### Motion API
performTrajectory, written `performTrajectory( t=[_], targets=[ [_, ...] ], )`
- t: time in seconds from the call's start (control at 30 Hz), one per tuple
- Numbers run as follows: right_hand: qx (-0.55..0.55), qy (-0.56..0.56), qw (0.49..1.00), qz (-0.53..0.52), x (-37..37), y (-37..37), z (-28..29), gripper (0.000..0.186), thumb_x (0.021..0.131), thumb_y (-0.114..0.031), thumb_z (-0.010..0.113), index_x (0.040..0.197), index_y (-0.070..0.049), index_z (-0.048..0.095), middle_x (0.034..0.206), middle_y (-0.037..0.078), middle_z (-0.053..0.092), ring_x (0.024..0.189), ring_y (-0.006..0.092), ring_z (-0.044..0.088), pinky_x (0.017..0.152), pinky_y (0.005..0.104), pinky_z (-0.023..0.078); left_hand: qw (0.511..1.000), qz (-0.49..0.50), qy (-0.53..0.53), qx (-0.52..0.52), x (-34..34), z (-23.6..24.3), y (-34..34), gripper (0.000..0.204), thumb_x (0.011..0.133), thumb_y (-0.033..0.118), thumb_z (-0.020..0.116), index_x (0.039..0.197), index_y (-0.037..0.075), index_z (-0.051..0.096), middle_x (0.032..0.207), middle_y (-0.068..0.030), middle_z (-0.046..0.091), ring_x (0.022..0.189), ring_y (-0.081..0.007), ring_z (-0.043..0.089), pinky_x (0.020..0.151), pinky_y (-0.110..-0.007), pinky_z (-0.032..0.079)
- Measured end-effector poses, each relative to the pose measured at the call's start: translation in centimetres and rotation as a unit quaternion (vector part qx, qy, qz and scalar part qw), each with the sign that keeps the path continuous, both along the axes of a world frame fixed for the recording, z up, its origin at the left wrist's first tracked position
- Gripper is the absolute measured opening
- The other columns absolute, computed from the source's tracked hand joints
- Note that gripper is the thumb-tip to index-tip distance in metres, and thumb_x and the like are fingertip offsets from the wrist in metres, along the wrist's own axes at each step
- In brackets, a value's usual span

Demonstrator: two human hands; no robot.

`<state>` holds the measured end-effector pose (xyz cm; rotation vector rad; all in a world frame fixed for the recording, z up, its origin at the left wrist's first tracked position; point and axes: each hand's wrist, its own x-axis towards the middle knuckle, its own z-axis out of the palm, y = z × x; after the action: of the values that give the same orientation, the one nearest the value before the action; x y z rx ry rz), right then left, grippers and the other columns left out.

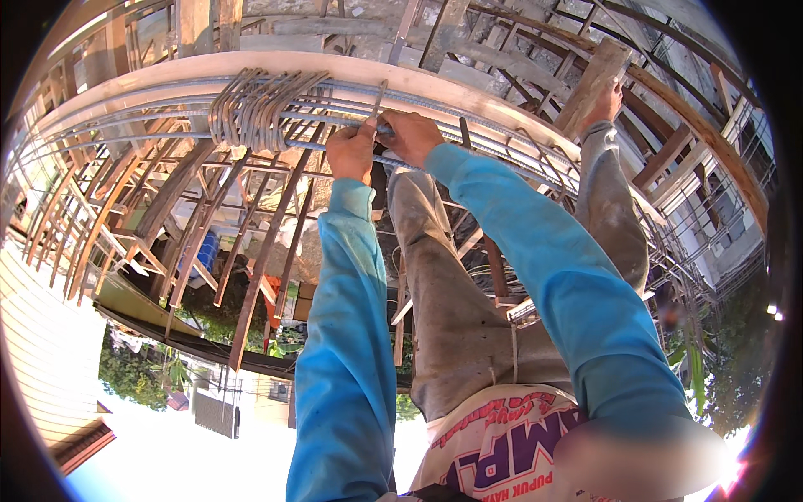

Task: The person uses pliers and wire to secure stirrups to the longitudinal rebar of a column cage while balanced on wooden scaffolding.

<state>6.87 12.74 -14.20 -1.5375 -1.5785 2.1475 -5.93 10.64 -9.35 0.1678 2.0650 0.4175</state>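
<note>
Several long ribbed steel bars [335, 118] run side by side from left to right. A thin bent steel stirrup [380, 98] stands up across them, its top end free. My left hand [350, 152] is closed, thumb and fingers pinching the stirrup low down beside the bars. Right against it, my right hand [411, 138] curls its fingers over a bar where the stirrup crosses; its palm side is hidden. Left of my hands, a bunch of bent stirrups [268, 109] hangs packed together around the bars.
A long pale wooden board [351, 70] curves behind the bars. Many wooden props [272, 238] stand below on the left. My bare foot [604, 105] rests on a plank [592, 79] at the upper right. Beyond it lie a timber beam [711, 134] and steel mesh [711, 217].
</note>
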Motion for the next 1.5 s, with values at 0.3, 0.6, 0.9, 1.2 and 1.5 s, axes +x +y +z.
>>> performTrajectory(
  t=[0.3,0.6,0.9,1.2,1.5],
  targets=[
    [-0.080,0.004,0.962,0.259,2.3,5.5,-0.2,0.032,0.083,-0.026,0.065,0.106,-0.004,0.063,0.095,0.012,0.065,0.088,0.0266,0.063,0.079,0.0377,0.049,0.998,0.046,-0.003,0.039,0.6,0.8,0.2,0.031,0.078,0.021,0.075,0.074,-0.008,0.065,0.063,-0.0060,0.058,0.057,-0.0127,0.048,0.053,-0.030,0.039],
    [-0.138,0.039,0.981,0.130,0.5,3.2,-4.3,0.042,0.086,-0.042,0.063,0.099,-0.002,0.068,0.076,0.012,0.066,0.079,0.0203,0.064,0.072,0.0350,0.050,0.998,0.056,0.005,0.033,1.2,0.8,0.6,0.031,0.077,0.022,0.075,0.073,-0.007,0.065,0.062,-0.0046,0.057,0.055,-0.0116,0.045,0.051,-0.029,0.037],
    [0.092,-0.124,0.988,0.029,0.2,3.4,3.5,0.025,0.082,-0.025,0.064,0.094,-0.004,0.069,0.090,0.019,0.068,0.086,0.0355,0.064,0.077,0.0414,0.049,0.989,-0.117,0.090,-0.011,0.9,1.6,0.9,0.036,0.077,0.028,0.073,0.086,-0.006,0.069,0.074,-0.0194,0.067,0.067,-0.0273,0.064,0.066,-0.038,0.048],
    [-0.008,-0.157,0.985,-0.071,-1.3,1.9,6.5,0.023,0.079,-0.028,0.065,0.087,-0.007,0.069,0.082,0.014,0.068,0.078,0.0311,0.066,0.072,0.0391,0.052,0.973,-0.231,-0.010,-0.022,-2.3,4.2,-1.3,0.032,0.084,0.022,0.063,0.101,-0.005,0.065,0.086,-0.0115,0.068,0.075,-0.0185,0.063,0.070,-0.031,0.049],
    [0.284,-0.056,0.956,-0.052,0.6,0.4,5.7,0.016,0.080,-0.010,0.064,0.094,-0.002,0.064,0.086,0.013,0.060,0.082,0.0325,0.060,0.071,0.0391,0.050,0.983,0.124,-0.106,0.081,2.2,7.3,1.5,0.019,0.088,0.011,0.054,0.089,-0.005,0.063,0.063,-0.0005,0.052,0.053,-0.0068,0.046,0.047,-0.024,0.037]
  ],
)
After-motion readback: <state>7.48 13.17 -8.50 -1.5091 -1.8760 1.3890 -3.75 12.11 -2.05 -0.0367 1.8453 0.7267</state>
